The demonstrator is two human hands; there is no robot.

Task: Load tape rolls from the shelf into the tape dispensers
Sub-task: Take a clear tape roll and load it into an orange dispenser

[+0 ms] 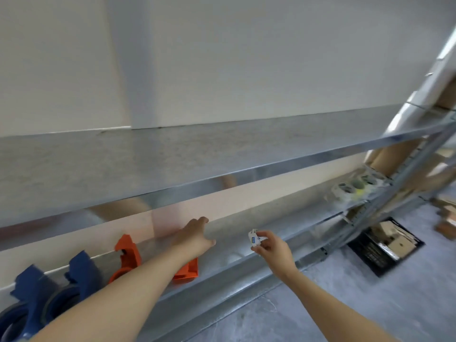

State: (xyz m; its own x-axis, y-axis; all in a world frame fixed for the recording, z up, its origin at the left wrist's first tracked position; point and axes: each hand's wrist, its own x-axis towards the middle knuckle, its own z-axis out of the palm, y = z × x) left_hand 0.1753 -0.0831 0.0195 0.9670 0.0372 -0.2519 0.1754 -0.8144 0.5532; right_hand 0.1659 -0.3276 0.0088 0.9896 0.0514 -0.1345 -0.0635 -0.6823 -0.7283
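Observation:
Two blue tape dispensers (32, 304) with tape rolls in them stand at the left end of the lower metal shelf (246, 265). To their right stand an orange dispenser (127, 255) and a second orange dispenser (187, 270), partly hidden by my left forearm. My left hand (195, 234) reaches over the shelf with relaxed fingers and holds nothing. My right hand (267, 245) pinches a small crumpled white scrap with a blue mark (254, 239) in front of the shelf. Several tape rolls (352, 188) lie at the far right end of the same shelf.
An upper metal shelf (148, 164) runs above the hands, against a white wall. Brown cardboard boxes (394, 154) fill the rack to the right. A black crate (385, 245) with cardboard pieces sits on the grey floor at right.

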